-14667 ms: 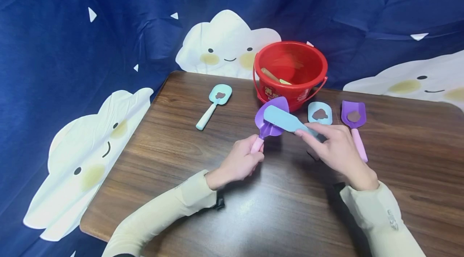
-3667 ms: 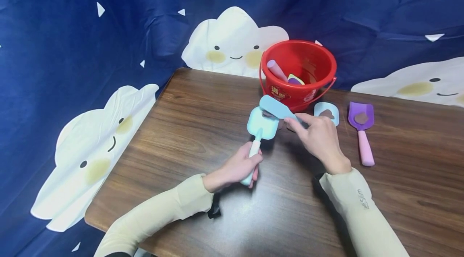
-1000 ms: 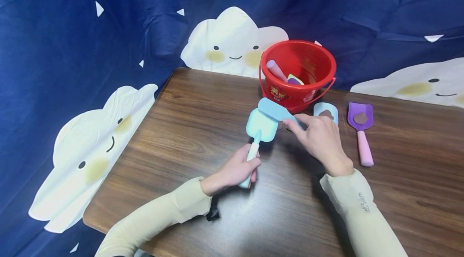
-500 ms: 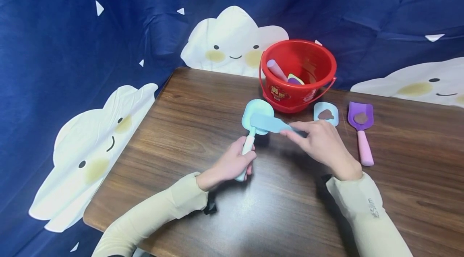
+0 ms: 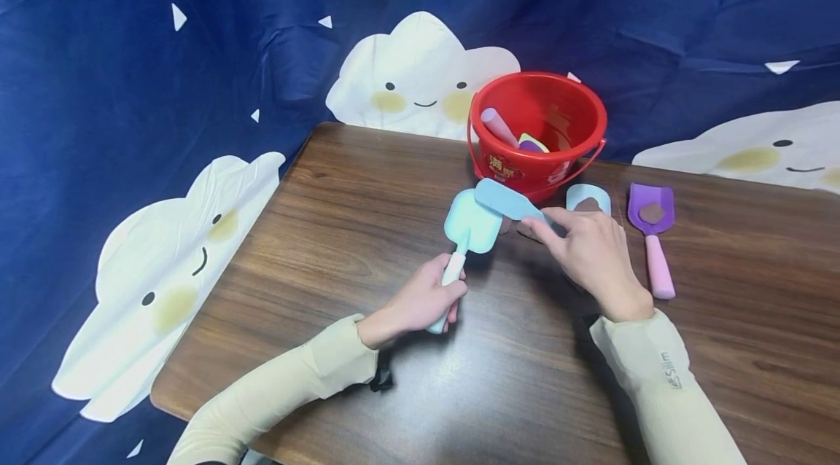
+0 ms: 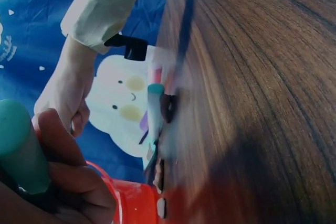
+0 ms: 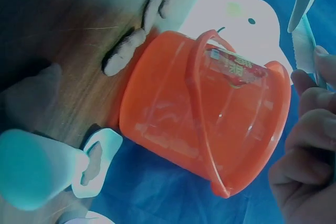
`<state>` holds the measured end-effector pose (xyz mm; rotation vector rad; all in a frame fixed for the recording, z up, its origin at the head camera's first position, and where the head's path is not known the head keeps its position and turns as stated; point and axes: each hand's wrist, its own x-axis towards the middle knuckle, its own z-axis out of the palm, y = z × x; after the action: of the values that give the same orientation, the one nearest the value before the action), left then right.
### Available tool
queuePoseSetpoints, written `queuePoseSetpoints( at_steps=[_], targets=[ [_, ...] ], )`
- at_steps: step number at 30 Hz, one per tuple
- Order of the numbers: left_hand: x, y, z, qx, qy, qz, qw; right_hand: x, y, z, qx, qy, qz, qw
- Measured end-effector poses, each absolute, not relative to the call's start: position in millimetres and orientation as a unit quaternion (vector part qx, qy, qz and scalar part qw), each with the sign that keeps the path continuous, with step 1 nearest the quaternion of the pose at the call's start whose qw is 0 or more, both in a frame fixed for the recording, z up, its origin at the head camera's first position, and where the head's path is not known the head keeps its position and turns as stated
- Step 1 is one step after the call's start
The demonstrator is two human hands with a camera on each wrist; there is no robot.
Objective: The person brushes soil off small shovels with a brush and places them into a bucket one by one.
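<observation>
My left hand [image 5: 426,297] grips the pale handle of a light teal toy shovel [image 5: 474,221], its blade raised over the table; in the left wrist view the handle's green end [image 6: 16,127] shows in the fingers. My right hand [image 5: 593,254] pinches a flat light blue spatula [image 5: 507,200] between thumb and fingers. The spatula's blade overlaps the shovel's far right edge in the head view. Beneath them, brown clay-like lumps [image 7: 126,53] lie on the table beside the red bucket [image 5: 538,137]; the right hand partly hides them in the head view.
A pink handle [image 5: 499,126] leans inside the bucket. Right of it lie a light blue shovel [image 5: 577,193], partly hidden by my right hand, and a purple shovel [image 5: 651,195] with a pink handle, each bearing a brown lump. A blue cloth with clouds hangs behind the table.
The purple shovel held earlier is in the bucket; the left hand has the teal shovel from the table. Its brown lump is gone. The spatula has swept across the blade and back to its edge.
</observation>
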<state>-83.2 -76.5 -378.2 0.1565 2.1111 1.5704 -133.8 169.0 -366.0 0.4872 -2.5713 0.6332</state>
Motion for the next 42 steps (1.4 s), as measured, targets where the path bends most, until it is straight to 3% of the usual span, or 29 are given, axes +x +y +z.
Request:
queuePoseSetpoints(
  at_steps=[18,32,42],
  targets=[
    [-88,-86,-387,0.059,0.791,0.566,0.225,-134,181,-362,0.126,-0.940,0.258,0.183],
    [-88,-86,-389,0.046,0.783,0.576,0.231,-132,187,-364,0.132,-0.932,0.263,0.210],
    [-89,-88,-391,0.044,0.801,0.563,0.201,-131,188,-362,0.129,-0.929,0.269,0.218]
  ],
)
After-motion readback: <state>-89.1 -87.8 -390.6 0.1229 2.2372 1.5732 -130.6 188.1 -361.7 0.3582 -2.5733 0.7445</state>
